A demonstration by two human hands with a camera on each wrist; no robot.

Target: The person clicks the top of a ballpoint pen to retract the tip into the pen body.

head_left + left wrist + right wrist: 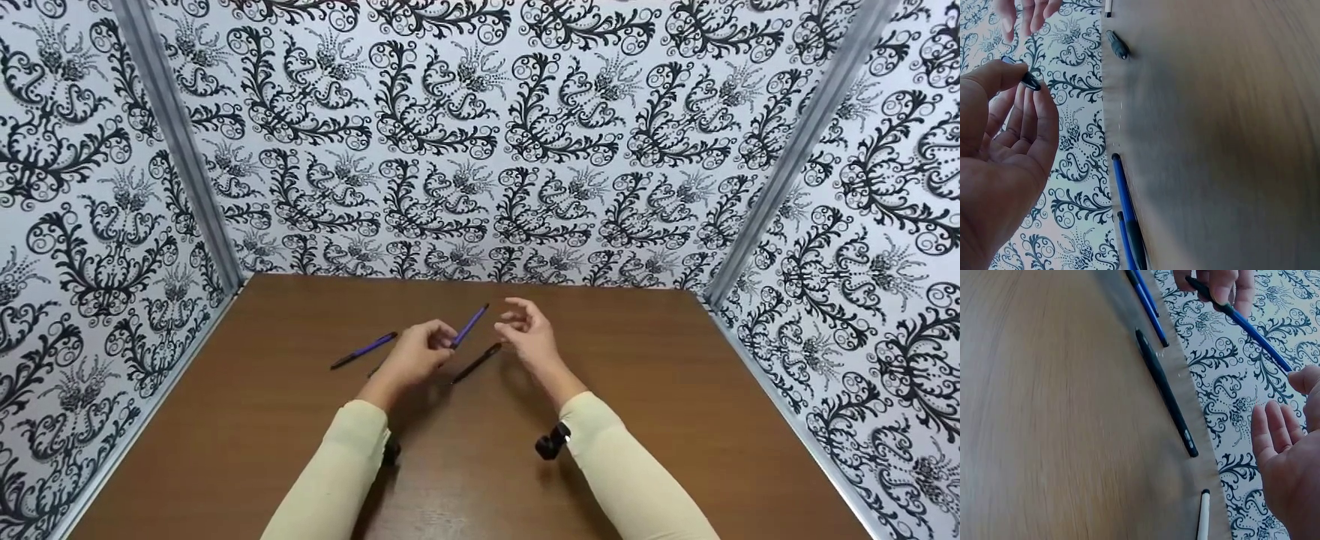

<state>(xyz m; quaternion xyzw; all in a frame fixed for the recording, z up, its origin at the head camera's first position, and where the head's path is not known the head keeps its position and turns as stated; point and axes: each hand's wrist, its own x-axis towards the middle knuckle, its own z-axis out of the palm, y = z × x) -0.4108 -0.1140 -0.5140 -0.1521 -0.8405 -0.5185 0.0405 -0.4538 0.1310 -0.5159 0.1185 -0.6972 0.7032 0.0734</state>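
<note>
My left hand point(416, 352) pinches a blue pen point(471, 325) near its black end, between thumb and fingers, above the table. In the right wrist view the held pen point(1261, 343) slants down toward my right hand point(1292, 455). In the head view the right hand point(529, 337) is just right of the pen's upper end, fingers loosely bent, holding nothing. A black pen point(476, 363) lies on the table between the hands. Left of the left hand lies another blue pen point(364, 350). The left wrist view shows a second blue pen point(1124, 236) beside it.
A white pen point(1203, 517) with a black end lies on the brown table point(480, 465); in the head view I cannot make it out. Patterned walls point(450, 150) enclose the back and sides. A small black camera point(553, 441) sits at the right wrist.
</note>
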